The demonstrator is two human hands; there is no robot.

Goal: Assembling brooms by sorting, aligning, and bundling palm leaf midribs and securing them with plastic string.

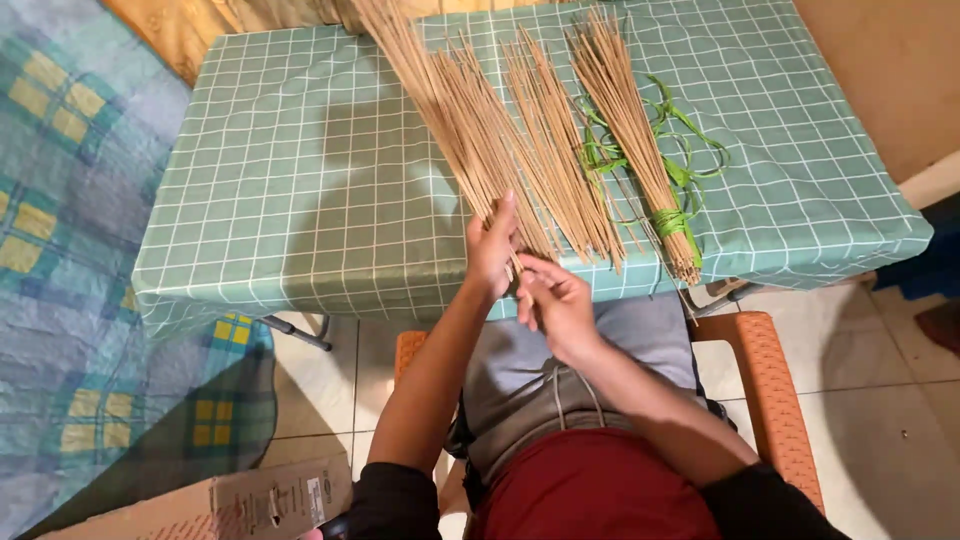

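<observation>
Blue and yellow checked cloth [60, 250] at far left, cardboard box [230, 505] on the floor below it. Table [300, 180] with green grid tablecloth, seen from above.

Left hand [492, 250] at the table's near edge, fingers mostly straight and together, pointing up, pressed against the near ends of the loose stick bundle [470, 120]; thumb side hidden, so a full grasp cannot be confirmed. The bundle fans away up the table.

Right hand [553, 300] just beside the left, lower, off the table edge over the lap, fingers curled in, tips pinched together on what looks like a thin stick; too small to be sure.

Second loose stick pile [555, 140] next. Further right, a tied stick bundle [635, 130], bound near its near end with green strips [672, 220], more strips looped loose beside it. Orange chair [765, 390] under the person.
</observation>
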